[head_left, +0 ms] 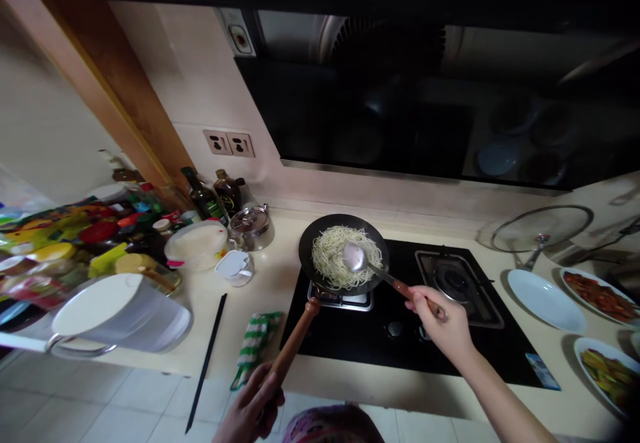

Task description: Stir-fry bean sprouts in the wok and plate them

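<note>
R hand (440, 320): fingers curled round spatula (354, 256) handle; metal head beyond fingertips, on noodles (334, 246) in wok (306, 266). L hand (260, 403): fingers wrapped round wok's wooden handle, pan body ahead of them. Green-white cloth (256, 343) near L fingers.

This is a kitchen. A two-burner gas cooktop (400, 343) sits in the counter (200, 343) beneath a range hood (400, 110), near sauce bottles (203, 193).
</note>
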Tool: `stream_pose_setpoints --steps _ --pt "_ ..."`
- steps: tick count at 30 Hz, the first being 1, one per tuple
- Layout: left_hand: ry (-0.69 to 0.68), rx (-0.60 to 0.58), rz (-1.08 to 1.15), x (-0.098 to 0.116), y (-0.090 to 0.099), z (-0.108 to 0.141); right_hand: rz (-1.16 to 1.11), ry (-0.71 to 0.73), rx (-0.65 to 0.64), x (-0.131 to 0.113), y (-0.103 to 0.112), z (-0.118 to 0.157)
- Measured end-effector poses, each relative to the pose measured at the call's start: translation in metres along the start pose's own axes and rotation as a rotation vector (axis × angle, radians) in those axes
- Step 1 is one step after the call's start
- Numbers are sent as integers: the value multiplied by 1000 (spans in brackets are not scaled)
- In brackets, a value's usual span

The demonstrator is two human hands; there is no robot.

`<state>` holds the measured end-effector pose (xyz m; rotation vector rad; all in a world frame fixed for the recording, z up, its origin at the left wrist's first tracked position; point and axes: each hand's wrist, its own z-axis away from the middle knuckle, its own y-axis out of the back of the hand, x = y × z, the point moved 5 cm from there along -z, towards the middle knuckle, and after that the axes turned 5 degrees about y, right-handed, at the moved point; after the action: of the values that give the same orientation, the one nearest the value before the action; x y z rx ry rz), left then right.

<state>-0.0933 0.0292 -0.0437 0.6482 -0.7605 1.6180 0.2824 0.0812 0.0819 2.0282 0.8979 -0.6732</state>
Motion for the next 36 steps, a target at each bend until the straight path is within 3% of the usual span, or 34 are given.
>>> stream_pose_setpoints --steps 6,9,12,16,19,23,25,27,30,33,36 --pt "-17 50 20 -1 -1 0 173 298 -82 -22 9 -8" --pt "-15 68 35 0 -1 3 112 290 -73 -15 4 -14" --pt "0 36 37 3 -3 6 78 353 -112 -3 -14 -28" --pt "36 16 81 4 -3 10 177 537 -302 9 -32 -48" --pt "65 54 119 2 -1 11 223 600 -479 3 -8 -55" --pt "48 75 128 2 -1 10 239 589 -669 -29 41 -59" --pt "51 81 128 1 -2 10 214 565 -789 -40 41 -57" --pt "51 86 123 0 -2 10 165 525 -845 -39 27 -58" --pt "14 59 88 2 -3 11 78 424 -659 -25 11 -79" --pt "-28 23 21 5 -4 12 116 285 -379 -11 19 -109" --pt "-31 29 -47 4 -2 9 240 222 -216 -6 19 -126"
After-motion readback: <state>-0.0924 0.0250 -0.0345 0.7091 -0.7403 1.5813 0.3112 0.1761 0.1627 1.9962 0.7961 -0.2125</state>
